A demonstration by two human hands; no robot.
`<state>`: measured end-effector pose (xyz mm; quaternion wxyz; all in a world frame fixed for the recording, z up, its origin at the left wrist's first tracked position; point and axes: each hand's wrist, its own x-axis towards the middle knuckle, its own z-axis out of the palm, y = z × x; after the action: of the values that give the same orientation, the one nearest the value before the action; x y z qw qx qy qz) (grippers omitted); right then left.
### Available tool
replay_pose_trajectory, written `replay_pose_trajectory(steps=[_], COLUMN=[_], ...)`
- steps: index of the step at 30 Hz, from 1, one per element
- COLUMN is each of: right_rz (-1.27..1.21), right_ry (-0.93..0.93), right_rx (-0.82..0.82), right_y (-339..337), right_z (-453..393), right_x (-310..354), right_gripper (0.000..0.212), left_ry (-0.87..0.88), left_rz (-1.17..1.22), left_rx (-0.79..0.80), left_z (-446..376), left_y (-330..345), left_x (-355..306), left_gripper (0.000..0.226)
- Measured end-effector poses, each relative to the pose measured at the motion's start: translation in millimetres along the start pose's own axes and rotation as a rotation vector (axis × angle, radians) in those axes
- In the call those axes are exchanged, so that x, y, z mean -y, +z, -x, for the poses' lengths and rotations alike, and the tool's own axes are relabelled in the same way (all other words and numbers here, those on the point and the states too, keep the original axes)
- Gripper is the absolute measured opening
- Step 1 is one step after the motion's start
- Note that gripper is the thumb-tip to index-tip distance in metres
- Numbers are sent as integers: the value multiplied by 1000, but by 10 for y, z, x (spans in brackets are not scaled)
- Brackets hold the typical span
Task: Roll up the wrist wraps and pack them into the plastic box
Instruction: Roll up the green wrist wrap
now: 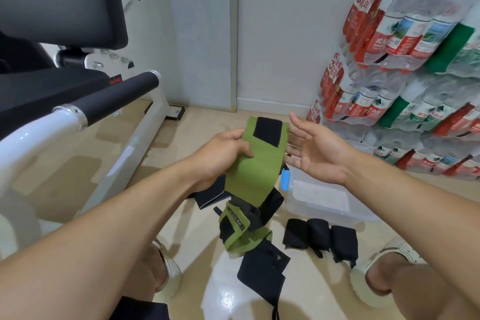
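Note:
A green wrist wrap (255, 163) with a black patch at its top end hangs lengthwise in the air. My left hand (220, 156) pinches its left edge near the top. My right hand (315, 149) is beside the wrap's right edge, palm up, fingers spread and straight. The wrap's lower end trails to the floor among other wraps. Three rolled black wraps (320, 238) lie side by side on the floor. The clear plastic box (324, 205) with a blue latch (285, 179) stands just behind them, under my right wrist.
Unrolled black wraps (262, 270) lie on the tiled floor between my sandalled feet (379, 275). A white and black exercise machine (78, 112) fills the left side. Stacked packs of water bottles (405, 73) line the right wall.

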<state>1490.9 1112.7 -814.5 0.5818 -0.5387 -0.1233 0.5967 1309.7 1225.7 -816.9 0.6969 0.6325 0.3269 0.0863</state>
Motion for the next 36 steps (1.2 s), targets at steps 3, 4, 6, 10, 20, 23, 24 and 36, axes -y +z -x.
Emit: replay_pose_trajectory(steps=[3,4,6,10,20,23,24,36], right_rz=[-67,-62,-49,-33,487,541,532,419], right_ry=[-44,-53,-68,-157,-279,-236,-220,-76], right_rx=[-42,-55,-83,-99,-37,11,23,42], right_y=[27,31,52,51,140,164,169,139], right_z=[1,-2,0,-10,78,95,101,169], right_x=[28,29,23,0,-205,-227,-216,5], right_gripper=[35,31,26,15,31,29,30,8], left_ry=[-36,-45,-60,-98,95,176,196,112], left_rz=[-162,-211,-322,-584,143,111,87,-61], left_rx=[60,77,111,184,-100,-165,-162,-58], left_z=[2,-8,-8,16,-34,-32,-22,23], left_y=[-8,-14,-26,-54,-60,-17,-5,17], left_x=[47,65,85,152,-34,0,0,-5], left_gripper=[30,27,23,26,15,11,11,18])
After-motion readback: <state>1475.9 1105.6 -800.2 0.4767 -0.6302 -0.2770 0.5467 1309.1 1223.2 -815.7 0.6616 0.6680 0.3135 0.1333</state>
